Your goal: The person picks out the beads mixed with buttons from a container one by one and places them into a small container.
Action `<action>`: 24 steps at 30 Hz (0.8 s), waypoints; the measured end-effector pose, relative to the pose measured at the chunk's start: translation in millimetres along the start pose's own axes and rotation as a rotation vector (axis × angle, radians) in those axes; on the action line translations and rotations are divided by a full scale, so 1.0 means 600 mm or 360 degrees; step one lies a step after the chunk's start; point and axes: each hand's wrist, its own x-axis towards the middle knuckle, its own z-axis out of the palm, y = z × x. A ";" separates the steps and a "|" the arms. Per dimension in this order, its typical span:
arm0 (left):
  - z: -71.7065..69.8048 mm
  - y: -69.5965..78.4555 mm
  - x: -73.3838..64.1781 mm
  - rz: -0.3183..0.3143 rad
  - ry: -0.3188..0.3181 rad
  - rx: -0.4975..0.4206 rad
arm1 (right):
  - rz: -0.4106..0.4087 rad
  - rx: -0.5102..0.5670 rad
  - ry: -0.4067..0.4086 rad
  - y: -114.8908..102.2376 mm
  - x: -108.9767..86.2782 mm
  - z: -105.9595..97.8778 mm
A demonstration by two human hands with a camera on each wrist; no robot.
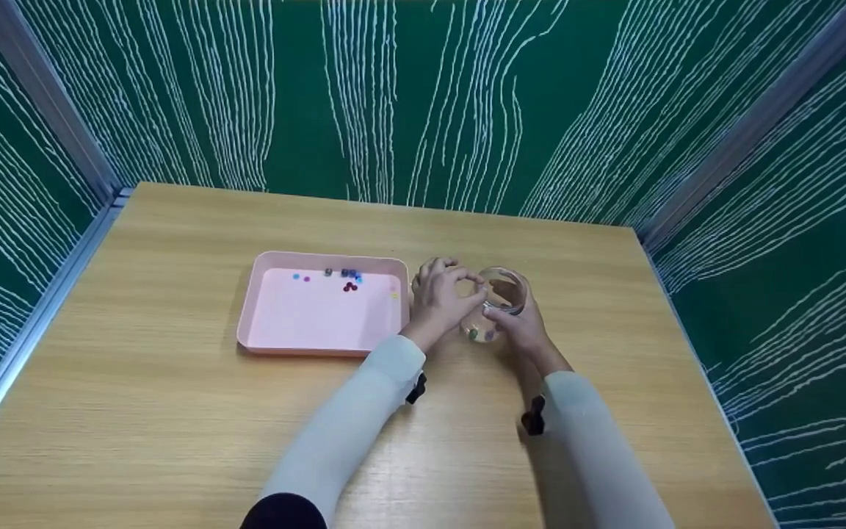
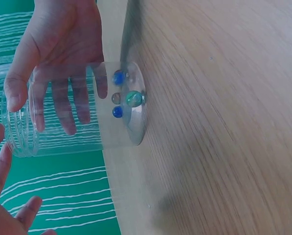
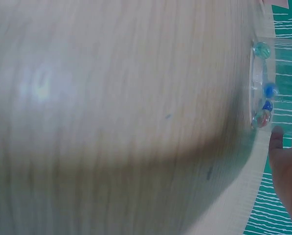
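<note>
Closest, a dark band point(image 1: 285, 512) circles the left sleeve point(image 1: 349, 419) at the bottom edge of the head view, with the right sleeve point(image 1: 603, 452) across from it; both sleeves are pale. Farther along, small black pieces point(image 1: 534, 416) sit under the wrists.

Beyond the cuffs, the two hands meet at a clear jar point(image 2: 72, 134). The right hand point(image 1: 529, 323) grips it from the side, thumb near the rim and the other fingers along the wall. The left hand point(image 1: 443, 295) has its thumb and forefinger by the jar's mouth and its remaining fingers spread loosely; whether it pinches anything I cannot tell. The jar looks upright over the desk point(image 1: 173, 411), right of the tray, with marbles at its bottom: one green point(image 2: 134, 98), two blue point(image 2: 118, 77) and a reddish-brown one point(image 2: 116, 98).

Just left of the left hand lies the pink tray point(image 1: 305, 316). Toward its far side are red beads point(image 1: 350, 287), dark cubes point(image 1: 328, 272) and tiny blue, pink and yellow bits point(image 1: 296, 276).

Past the desk's far edge rise green walls point(image 1: 298, 110) streaked with white lines, with metal posts point(image 1: 753, 117) at the corners.
</note>
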 end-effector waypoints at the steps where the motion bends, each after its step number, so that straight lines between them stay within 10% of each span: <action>1: -0.001 0.000 0.000 0.0010 0.0004 0.0004 | 0.0000 0.0003 -0.0002 0.000 0.000 0.000; 24: -0.022 -0.027 -0.005 0.0243 0.0020 -0.0075 | 0.0000 -0.0011 -0.0032 0.002 0.001 -0.002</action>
